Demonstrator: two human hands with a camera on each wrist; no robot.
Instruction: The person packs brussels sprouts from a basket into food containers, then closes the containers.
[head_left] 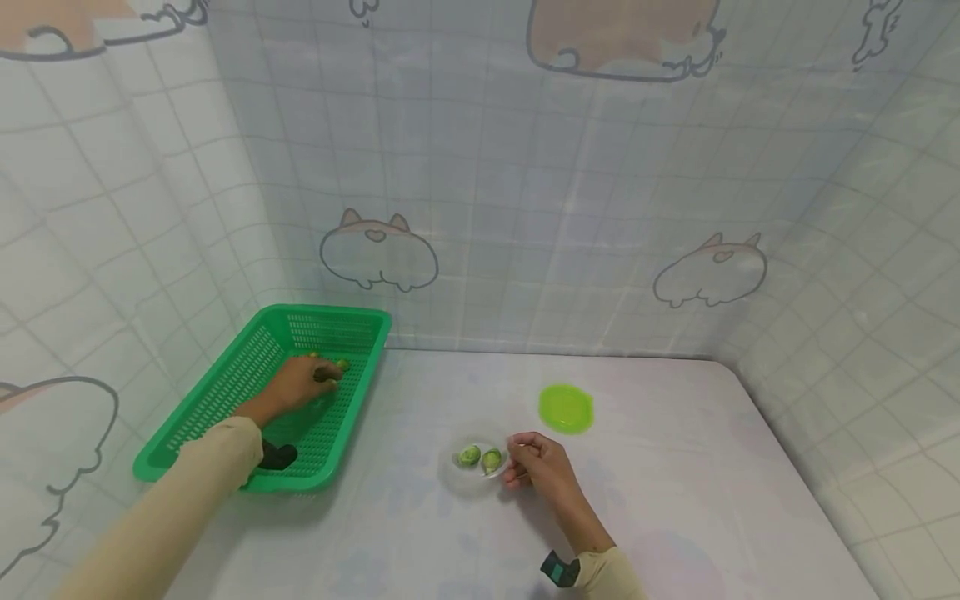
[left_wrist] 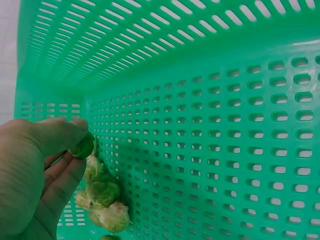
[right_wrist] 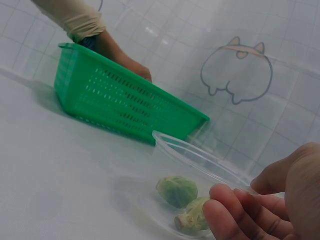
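Note:
Inside the green basket (head_left: 347,433), my left hand (head_left: 298,383) pinches a Brussels sprout (left_wrist: 84,146) between thumb and fingers. Several more Brussels sprouts (left_wrist: 103,191) lie bunched at the basket's end, just past that hand in the left wrist view. On the table, a clear plastic bowl (right_wrist: 170,155) holds two Brussels sprouts (head_left: 470,456). My right hand (head_left: 543,467) grips the bowl's rim from the right side, thumb on top and fingers curled below. Part of one sprout in the bowl is hidden behind those fingers in the right wrist view.
A bright green lid-like disc (head_left: 566,409) lies flat on the white table (head_left: 420,550), behind the right hand. The basket stands at the table's left, close to the tile-patterned sheeting (head_left: 495,208) that surrounds the table at the back and sides.

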